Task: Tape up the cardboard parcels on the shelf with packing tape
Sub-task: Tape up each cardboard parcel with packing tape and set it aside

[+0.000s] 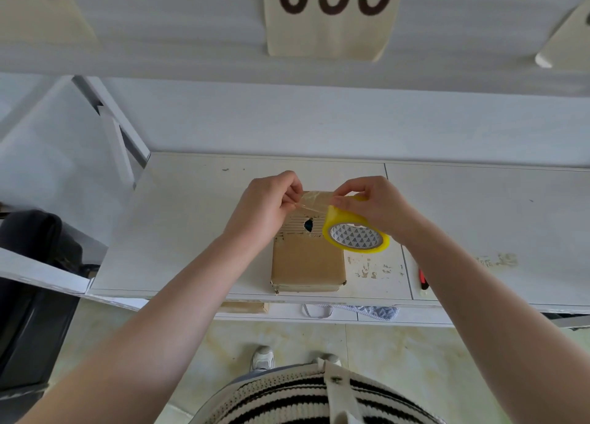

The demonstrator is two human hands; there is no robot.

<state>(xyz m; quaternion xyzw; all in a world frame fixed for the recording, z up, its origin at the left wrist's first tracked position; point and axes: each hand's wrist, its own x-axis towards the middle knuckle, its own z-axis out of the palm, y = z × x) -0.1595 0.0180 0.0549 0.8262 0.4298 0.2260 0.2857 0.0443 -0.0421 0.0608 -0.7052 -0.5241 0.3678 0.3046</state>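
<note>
Cardboard parcel (308,264) flat on white shelf (198,219), near front edge, torn hole (308,224) in top face. Left hand (265,205) fingers pinching free end of clear tape strip (311,201); right hand (372,206) fingers curled round yellow tape roll (356,233), both above parcel's far half. Advice: draw strip longer, keep taut, lay across hole without wrinkles, press down from one end, avoid letting strip fold onto itself. Red pen-like item (423,280) at right, part hidden.

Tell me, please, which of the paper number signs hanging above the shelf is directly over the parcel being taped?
The middle sign, reading 035, hangs straight above the cardboard parcel. The other two signs sit at the far left and right edges, cut off.
</note>
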